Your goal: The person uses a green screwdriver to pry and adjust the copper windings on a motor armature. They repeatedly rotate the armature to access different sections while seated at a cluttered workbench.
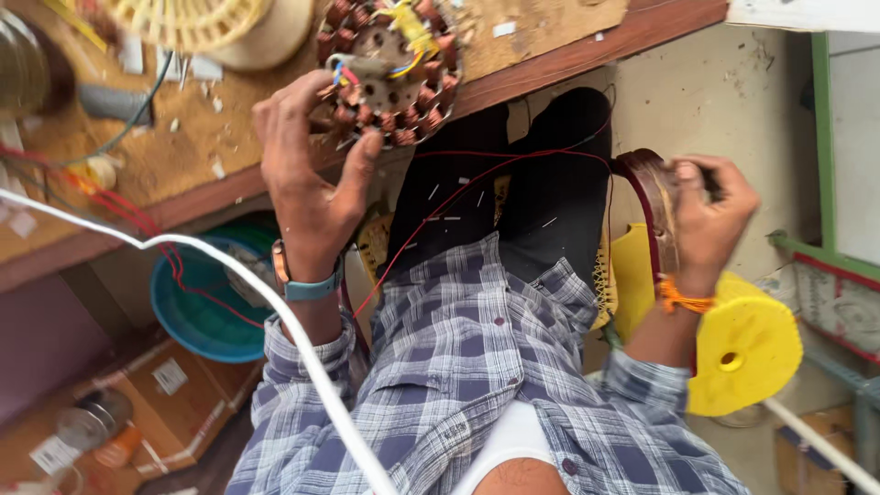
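While winding, both hands busy.
Left hand grasping round copper-wound motor stator at wooden worktop edge; right hand clenched on reddish-brown wire coil.

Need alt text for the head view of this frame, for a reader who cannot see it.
Seen from above, a seated person's left hand grips a round motor stator wound with copper coils at the edge of a wooden workbench, while the right hand holds a loop of copper wire. Thin red wire runs between them across the lap; a yellow spool sits below the right wrist.

L hand on wound stator, R hand gripping wire coil
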